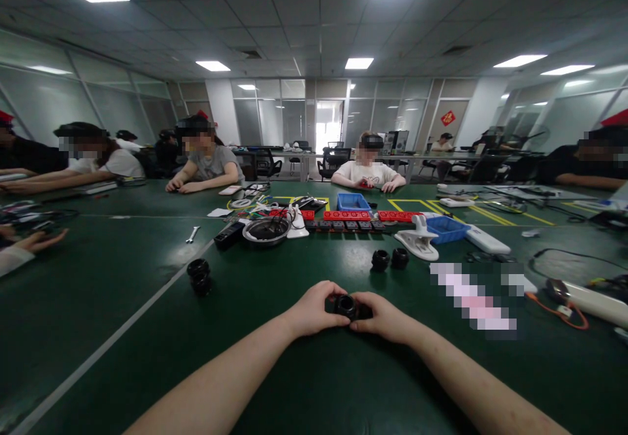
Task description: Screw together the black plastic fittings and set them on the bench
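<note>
Between my two hands is a black, round, hollow fitting [346,305] with a ribbed outside, its open end facing me. My left hand [318,307] is closed around its left side, thumb low and fingers over the top. On the opposite side, my right hand [380,316] grips it with thumb and fingers. Similar black fittings stand on the green table [275,382]: a pair, one fitting [380,260] beside another fitting [400,258], lies beyond my right hand. Farther left is what looks like a stack of black fittings [199,276].
Across the middle are a metal bowl [266,231], red-and-black power strips [347,216], a white clip stand [418,242], blue trays [446,228] and a small wrench [193,234]. Cables and a white bar [598,301] lie at right. Several people sit around the table; a co-worker's hand [46,240] rests at left.
</note>
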